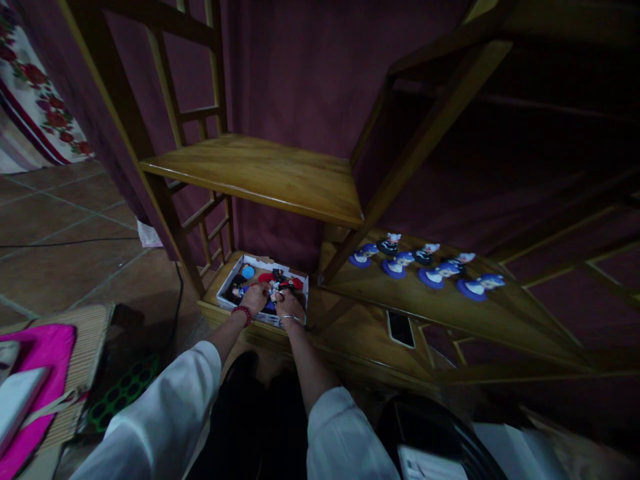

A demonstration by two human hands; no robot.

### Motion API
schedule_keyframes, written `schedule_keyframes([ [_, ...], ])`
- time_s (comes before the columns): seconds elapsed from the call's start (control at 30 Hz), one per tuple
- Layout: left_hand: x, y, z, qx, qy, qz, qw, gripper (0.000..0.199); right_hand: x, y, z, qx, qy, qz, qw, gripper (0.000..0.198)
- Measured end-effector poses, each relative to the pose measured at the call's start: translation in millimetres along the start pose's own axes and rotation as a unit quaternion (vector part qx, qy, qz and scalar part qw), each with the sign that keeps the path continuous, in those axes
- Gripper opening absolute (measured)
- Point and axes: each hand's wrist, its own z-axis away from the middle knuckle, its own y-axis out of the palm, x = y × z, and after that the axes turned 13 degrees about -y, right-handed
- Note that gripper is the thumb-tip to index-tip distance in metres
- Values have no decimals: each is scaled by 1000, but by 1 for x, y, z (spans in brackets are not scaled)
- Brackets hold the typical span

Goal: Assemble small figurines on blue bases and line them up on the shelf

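A shallow white cardboard box [225, 298] stands on the low wooden shelf and holds several small figurines and coloured pieces. Both of my hands reach into it. My left hand [255, 298], with a red bead bracelet at the wrist, has its fingers closed at the left side of a small white-and-dark figurine [273, 291]. From the right, my right hand [290, 305], wearing a thin bangle, closes its fingers on the same figurine. A light blue disc [248, 271] and red pieces [266, 278] lie behind the hands. My fingers partly hide the figurine.
Several figurines on blue bases [399, 265] and on dark bases [426, 253] line the right-hand shelf [350, 277]. A phone [401, 329] lies below them. A wooden shelf board [260, 173] overhangs the box. At lower left is a pink cloth [57, 353].
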Motion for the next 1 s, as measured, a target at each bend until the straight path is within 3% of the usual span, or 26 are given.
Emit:
schedule_keyframes([
  [0.53, 4, 1, -2, 5, 11, -6, 1000, 28, -4, 1, -2, 3, -22, -46, 999, 45],
  [1.0, -6, -6, 6, 7, -11, -45, 999, 31, -7, 0, -3, 14, -17, -95, 995, 38],
])
